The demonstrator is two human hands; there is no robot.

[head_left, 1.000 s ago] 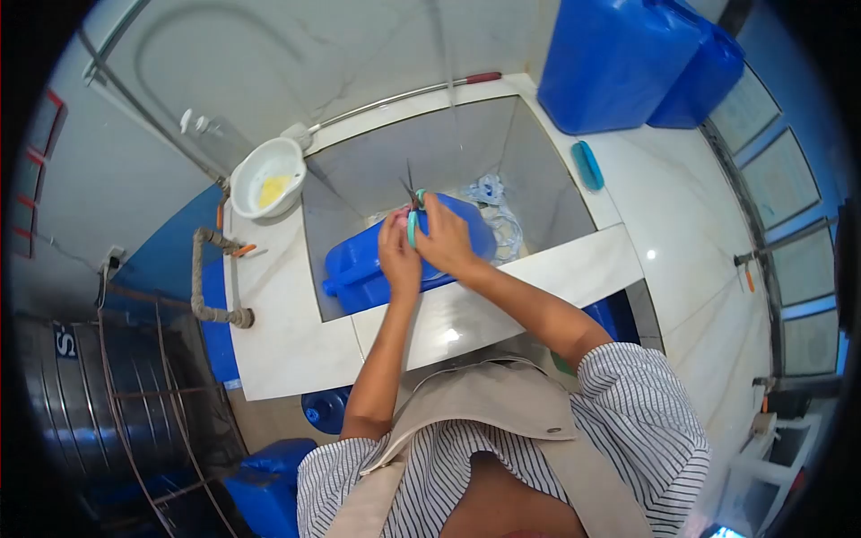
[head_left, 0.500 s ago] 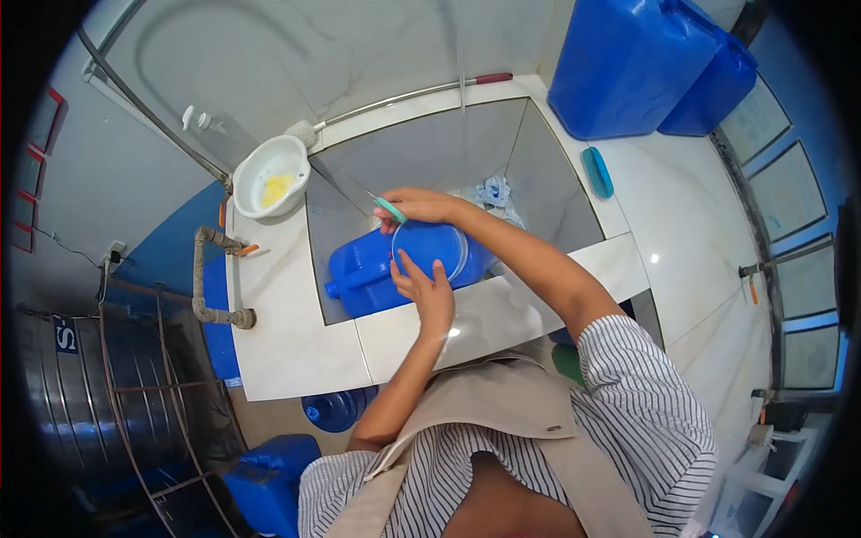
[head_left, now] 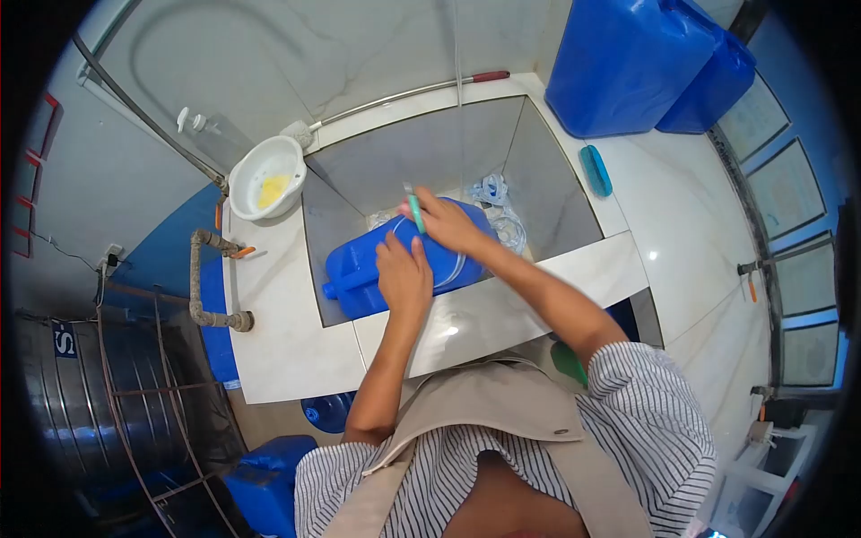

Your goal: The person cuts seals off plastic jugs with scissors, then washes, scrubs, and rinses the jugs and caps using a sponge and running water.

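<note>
A blue jerry can lies on its side in the grey tiled sink, its cap end toward the left. A pale ring or band shows against its surface near the right end. My left hand rests on the can, fingers lying on it and thumb apart. Just to the right, my right hand is closed around a green-handled tool; its pale tip points up, away from me. Whether that tip touches the can is hidden by my fingers.
Crumpled clear plastic lies in the sink's right side. A white bowl with something yellow stands on the left ledge, near a pipe. A long-handled brush lies along the back; a blue brush and blue jerry cans are right.
My right hand has moved right and down with the green-handled tool, which has turned more upright. My left hand has shifted left and up and now lies flatter on the can.
</note>
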